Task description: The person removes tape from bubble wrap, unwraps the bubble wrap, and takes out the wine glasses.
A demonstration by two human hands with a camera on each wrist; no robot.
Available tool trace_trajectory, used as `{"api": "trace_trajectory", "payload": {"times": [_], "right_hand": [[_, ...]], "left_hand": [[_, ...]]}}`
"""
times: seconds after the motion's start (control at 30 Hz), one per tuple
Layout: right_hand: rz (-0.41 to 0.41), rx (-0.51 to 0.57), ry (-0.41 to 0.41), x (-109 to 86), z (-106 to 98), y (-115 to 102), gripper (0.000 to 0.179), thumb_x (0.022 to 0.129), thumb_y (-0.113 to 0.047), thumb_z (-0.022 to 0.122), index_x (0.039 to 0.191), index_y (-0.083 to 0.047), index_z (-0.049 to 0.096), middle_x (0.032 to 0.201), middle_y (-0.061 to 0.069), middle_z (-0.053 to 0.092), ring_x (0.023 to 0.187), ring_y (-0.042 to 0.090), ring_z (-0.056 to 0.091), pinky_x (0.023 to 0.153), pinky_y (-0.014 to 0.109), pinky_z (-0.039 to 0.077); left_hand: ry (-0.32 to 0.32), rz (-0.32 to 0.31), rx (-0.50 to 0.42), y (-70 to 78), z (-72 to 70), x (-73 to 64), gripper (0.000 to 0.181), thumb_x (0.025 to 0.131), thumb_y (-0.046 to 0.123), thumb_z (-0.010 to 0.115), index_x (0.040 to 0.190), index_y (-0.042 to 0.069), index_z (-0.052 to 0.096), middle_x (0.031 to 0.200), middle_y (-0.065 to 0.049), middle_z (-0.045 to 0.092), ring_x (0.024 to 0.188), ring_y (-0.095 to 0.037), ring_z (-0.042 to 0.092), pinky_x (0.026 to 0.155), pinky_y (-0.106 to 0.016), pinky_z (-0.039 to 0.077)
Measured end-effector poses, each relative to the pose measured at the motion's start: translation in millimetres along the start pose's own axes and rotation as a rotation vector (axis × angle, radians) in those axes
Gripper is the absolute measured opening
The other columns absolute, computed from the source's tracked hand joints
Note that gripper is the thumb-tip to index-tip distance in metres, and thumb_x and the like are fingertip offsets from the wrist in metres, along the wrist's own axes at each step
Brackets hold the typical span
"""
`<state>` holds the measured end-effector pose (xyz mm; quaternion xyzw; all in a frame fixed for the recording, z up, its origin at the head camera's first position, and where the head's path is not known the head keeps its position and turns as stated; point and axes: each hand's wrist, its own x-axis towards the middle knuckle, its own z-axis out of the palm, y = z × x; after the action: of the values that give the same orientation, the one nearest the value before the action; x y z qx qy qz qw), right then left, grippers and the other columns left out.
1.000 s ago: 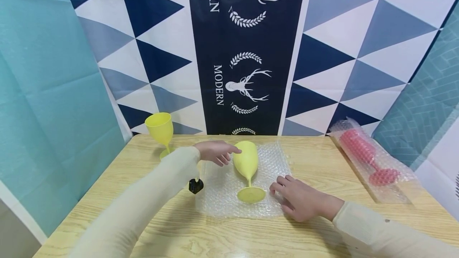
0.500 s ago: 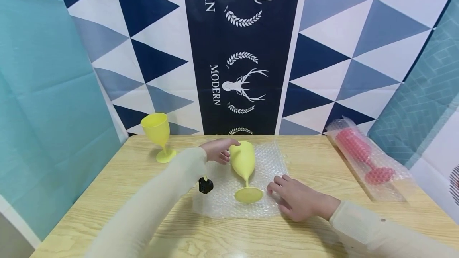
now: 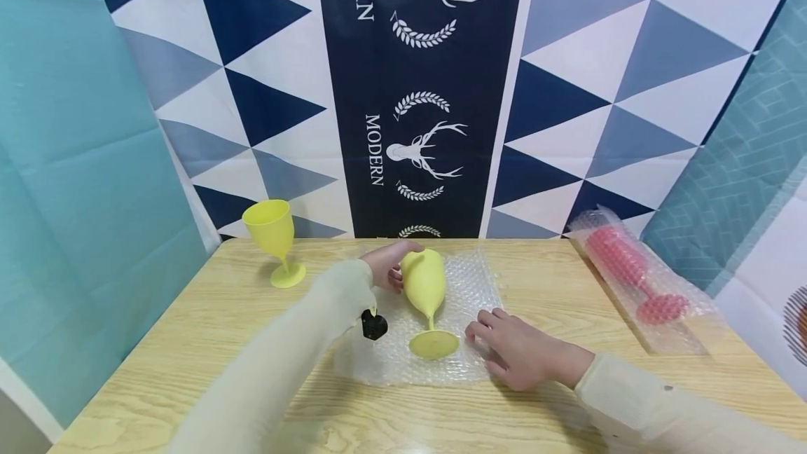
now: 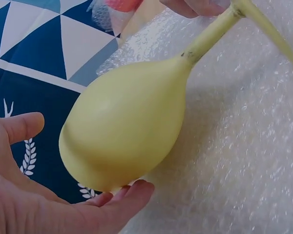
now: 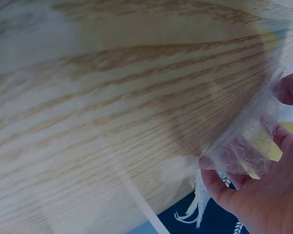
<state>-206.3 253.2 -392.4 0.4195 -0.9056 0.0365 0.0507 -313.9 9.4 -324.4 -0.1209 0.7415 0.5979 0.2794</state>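
Yellow goblet [image 3: 424, 282] lies on its side mid-way across the table [image 3: 378, 412], atop a clear sheet of bubble wrap [image 3: 466, 293]; bowl end pts away from the person, foot twd them, stem btwn. L hand [image 3: 386, 266] is at the bowl's far L side: per L wrist view, thumb stands off w/ a gap to the bowl, fingers well apart from thumb, tips right at the rim; can't tell if they press on it. So L grip = apart, not clamped. R hand [image 3: 520, 350] is on the wrap's R edge, just R of the foot & apart from the goblet; fingers curl & grip the plastic edge, some showing thru the clear sheet in the R wrist view. Both arms in cream sleeves [image 3: 271, 370]; small black gadget [image 3: 375, 325] sits by the L cuff, over the wrap's L part. 2nd goblet [image 3: 271, 226], brighter yellow, stands upright at back L of the table, mouth up, well apart from the wrap. Back R: red goblet [image 3: 621, 258] rolled inside 2nd wrap [image 3: 668, 342], lying at a slant, foot twd the near R. Behind it all, a backdrop [image 3: 555, 125] w/ blue/white triangles + dark center strip, deer heads & "MODERN" printed sideways; teal curtain [image 3: 94, 160] on L.
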Motion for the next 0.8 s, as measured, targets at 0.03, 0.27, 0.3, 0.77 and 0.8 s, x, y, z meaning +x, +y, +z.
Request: {"api": "trace_trajectory", "payload": {"times": [0.03,0.27,0.3,0.77,0.8], "right_hand": [[0.0,0.0,0.002,0.3,0,0,0.038,0.078,-0.017,0.066,0.113,-0.017,0.054,0.096,-0.006,0.048,0.083,0.01,0.041,0.069,0.026,0.04],[0.01,0.001,-0.013,1.9,-1,0,0.037,0.079,-0.019,0.066,0.114,-0.019,0.053,0.098,-0.006,0.049,0.084,0.009,0.041,0.07,0.026,0.04],[0.011,0.003,-0.018,1.9,0,0,0.037,0.079,-0.019,0.066,0.114,-0.019,0.053,0.098,-0.006,0.049,0.085,0.009,0.041,0.07,0.026,0.04],[0.026,0.026,-0.031,-0.6,1,-1,0.036,0.079,-0.018,0.065,0.114,-0.019,0.053,0.098,-0.006,0.048,0.085,0.01,0.04,0.071,0.026,0.04],[0.028,0.027,-0.033,-0.9,1,-1,0.036,0.08,-0.018,0.065,0.114,-0.019,0.053,0.098,-0.007,0.048,0.085,0.009,0.04,0.071,0.025,0.039]], "left_hand": [[0.002,-0.006,-0.006,0.3,0.9,0.5,0.085,0.083,0.044,0.061,0.139,-0.011,0.027,0.137,-0.031,0.038,0.128,-0.042,0.046,0.11,-0.049,0.041],[0.031,-0.006,-0.028,0.6,6.1,3.8,0.082,0.079,0.045,0.065,0.137,-0.003,0.033,0.133,-0.022,0.041,0.115,-0.032,0.047,0.107,-0.047,0.044],[0.032,-0.002,-0.023,0.6,7.0,4.3,0.08,0.079,0.045,0.065,0.136,-0.002,0.034,0.131,-0.02,0.042,0.112,-0.031,0.047,0.106,-0.047,0.045],[-0.001,-0.037,-0.079,0.7,21.6,0.1,0.074,0.078,0.044,0.067,0.135,0.008,0.037,0.121,-0.014,0.049,0.101,-0.029,0.052,0.099,-0.048,0.047],[-0.01,-0.039,-0.086,0.7,22.3,-0.8,0.069,0.078,0.044,0.067,0.131,0.009,0.04,0.115,-0.013,0.05,0.097,-0.028,0.052,0.095,-0.045,0.049]]}}
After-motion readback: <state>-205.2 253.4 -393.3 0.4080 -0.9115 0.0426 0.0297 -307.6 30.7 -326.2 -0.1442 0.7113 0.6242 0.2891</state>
